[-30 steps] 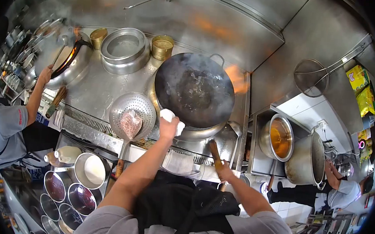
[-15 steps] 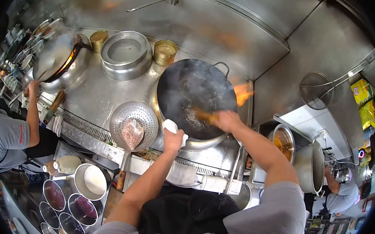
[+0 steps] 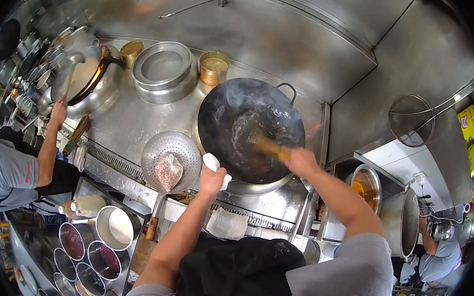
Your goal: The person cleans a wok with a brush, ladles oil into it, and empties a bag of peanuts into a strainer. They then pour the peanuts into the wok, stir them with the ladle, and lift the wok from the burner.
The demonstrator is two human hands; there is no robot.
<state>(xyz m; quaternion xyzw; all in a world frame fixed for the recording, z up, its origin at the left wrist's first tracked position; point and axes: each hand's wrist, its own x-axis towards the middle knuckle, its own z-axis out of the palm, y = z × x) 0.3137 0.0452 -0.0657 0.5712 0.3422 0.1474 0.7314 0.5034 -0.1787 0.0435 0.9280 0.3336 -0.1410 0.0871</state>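
Note:
A large black wok (image 3: 229, 105) sits on the stove in front of me, steaming, with foamy liquid swirling in it. My left hand (image 3: 212, 179) is closed around a folded white cloth (image 3: 211, 161) at the wok's near left rim. In my right hand (image 3: 301, 162) is a bamboo wok brush (image 3: 270, 147), its bristles blurred by motion inside the wok. Left of my left hand rests a perforated strainer ladle (image 3: 156, 148) with a wooden handle, and a clear bag of pinkish bits (image 3: 168, 171) lies in its bowl.
A metal pot (image 3: 162, 89) and two gold tins (image 3: 213, 69) stand behind. At left a co-worker (image 3: 10, 169) works a ladle at a flaming wok (image 3: 83, 80). Several metal containers (image 3: 114, 227) sit lower left. A stockpot (image 3: 401, 222) and another person (image 3: 439, 256) are at right.
The flame beside my wok's right side no longer shows. My right hand and the brush have shifted within the wok. The co-worker's ladle has risen. The whole view has shifted slightly.

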